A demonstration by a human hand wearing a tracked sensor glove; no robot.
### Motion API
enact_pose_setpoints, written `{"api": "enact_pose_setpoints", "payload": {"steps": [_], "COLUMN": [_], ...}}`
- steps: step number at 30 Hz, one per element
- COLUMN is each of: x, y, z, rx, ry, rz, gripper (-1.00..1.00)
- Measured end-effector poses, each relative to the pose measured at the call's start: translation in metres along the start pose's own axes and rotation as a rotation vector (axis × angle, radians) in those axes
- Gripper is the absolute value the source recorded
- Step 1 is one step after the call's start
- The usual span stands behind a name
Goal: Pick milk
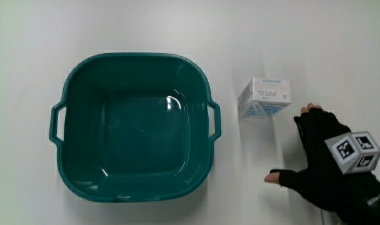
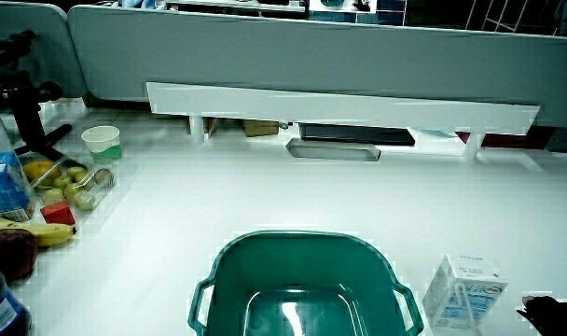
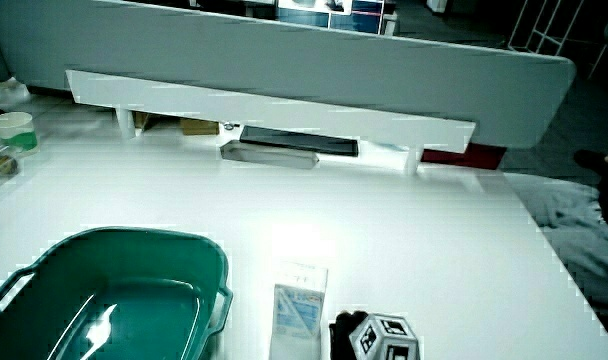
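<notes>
A small white and blue milk carton (image 1: pixel 265 99) stands upright on the table beside the green tub (image 1: pixel 84 181), and shows in both side views (image 2: pixel 463 294) (image 3: pixel 298 318). The gloved hand (image 1: pixel 324 164) rests near the carton, a little nearer to the person, with fingers spread and holding nothing. Its fingertips (image 1: pixel 311 111) stop just short of the carton without touching it. In a side view the patterned cube on the hand's back (image 3: pixel 386 338) sits next to the carton. Only the glove's edge (image 2: pixel 549 311) shows in a side view.
The green tub (image 2: pixel 229 263) (image 3: pixel 24 262) has handles and holds nothing. Fruit, a paper cup (image 2: pixel 103 143) and a blue carton (image 2: pixel 4 185) sit at the table's edge. A long white shelf (image 2: pixel 339 103) runs along the low partition.
</notes>
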Motion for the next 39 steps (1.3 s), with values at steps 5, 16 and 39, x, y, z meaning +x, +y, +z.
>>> {"api": "enact_pose_setpoints", "payload": {"steps": [5,16,39], "x": [0.011,0.030,0.028], "y": [0.014,0.041,0.082], "z": [0.001,0.010,0.023], "rx": [-0.006,-0.030,-0.066], "ry": [0.043,0.216,0.425], "rz": [0.008,0.059,0.220], "gripper": [0.00,0.00,0.00]}}
